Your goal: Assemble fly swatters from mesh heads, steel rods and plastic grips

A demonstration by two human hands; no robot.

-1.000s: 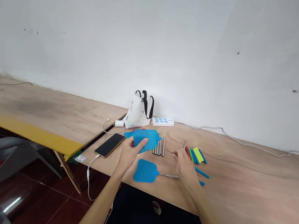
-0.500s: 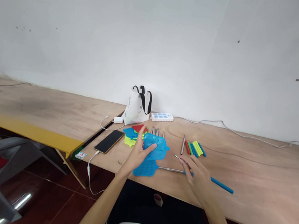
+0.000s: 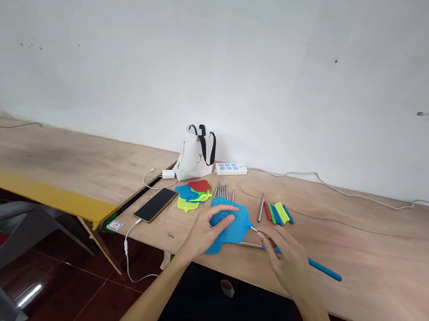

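My left hand (image 3: 205, 233) grips a blue mesh fly-swatter head (image 3: 235, 222) just above the wooden table (image 3: 362, 264). My right hand (image 3: 285, 254) pinches a thin metal rod (image 3: 257, 231) whose tip touches the neck of that head. Under them lies a finished blue swatter, its mesh head mostly hidden, its metal shaft (image 3: 251, 245) and blue grip (image 3: 324, 270) showing to the right.
A pile of blue, red and yellow-green swatter heads (image 3: 193, 193), several metal rods (image 3: 223, 190), a single rod (image 3: 261, 207) and several coloured grips (image 3: 279, 212) lie behind. A phone (image 3: 156, 204) on a cable, a white bag (image 3: 196, 155) and a power strip (image 3: 231, 169) sit further back.
My left hand carried the blue head off the pile, rightward and closer to me. My right hand came in with the rod, whose tip now meets the head's neck.
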